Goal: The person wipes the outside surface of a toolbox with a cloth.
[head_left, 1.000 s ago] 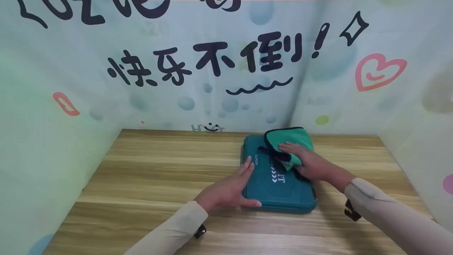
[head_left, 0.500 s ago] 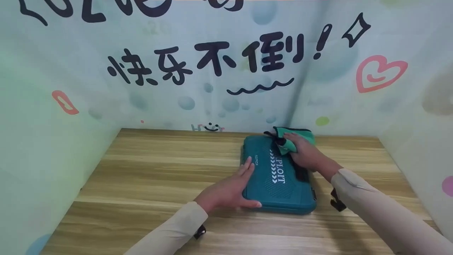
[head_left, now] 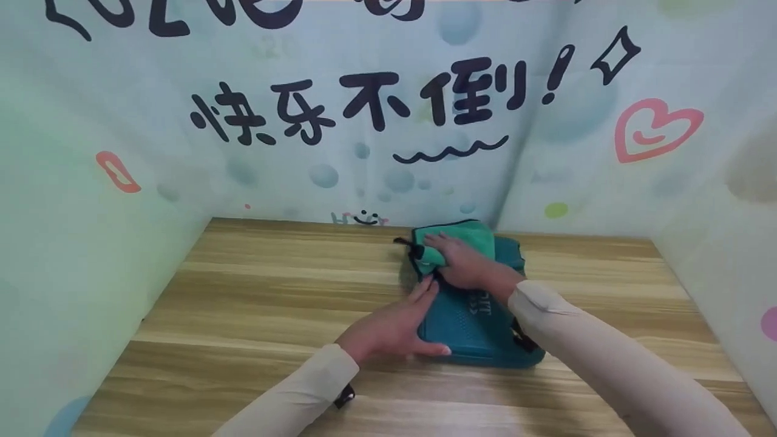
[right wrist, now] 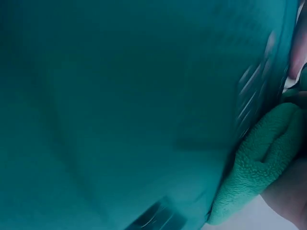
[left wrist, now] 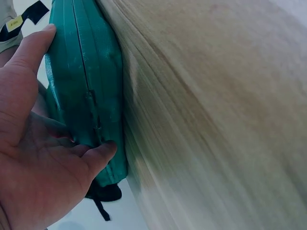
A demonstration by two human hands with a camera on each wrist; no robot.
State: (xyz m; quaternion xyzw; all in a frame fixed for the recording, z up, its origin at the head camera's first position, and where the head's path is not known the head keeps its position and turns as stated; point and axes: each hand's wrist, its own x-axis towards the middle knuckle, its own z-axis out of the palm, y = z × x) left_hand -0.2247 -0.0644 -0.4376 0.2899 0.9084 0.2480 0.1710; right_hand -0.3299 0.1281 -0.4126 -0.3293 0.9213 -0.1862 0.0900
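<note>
A teal zip case (head_left: 461, 337) with white lettering lies flat on the wooden table. My left hand (head_left: 388, 328) rests against its left side and near corner, with fingers and thumb spread. Seen in the left wrist view, the fingers touch the case's side wall (left wrist: 86, 72) along the zip seam. On the top of the case, near its far left edge, my right hand (head_left: 464, 261) holds a green cloth (head_left: 482, 233) with black trim, its folded edge sticking out beside the fingers. In the right wrist view the fluffy cloth (right wrist: 268, 148) lies against the case lid.
The wood-grain table (head_left: 273, 291) stretches out to the left and in front of the case. A printed fabric backdrop (head_left: 291, 182) with dark characters stands behind the table and along both sides. A black strap (left wrist: 103, 191) hangs at the end of the case.
My right hand first moved the cloth toward the far right of the lid, then swept it left to the far left edge. My left hand and the case have stayed in place.
</note>
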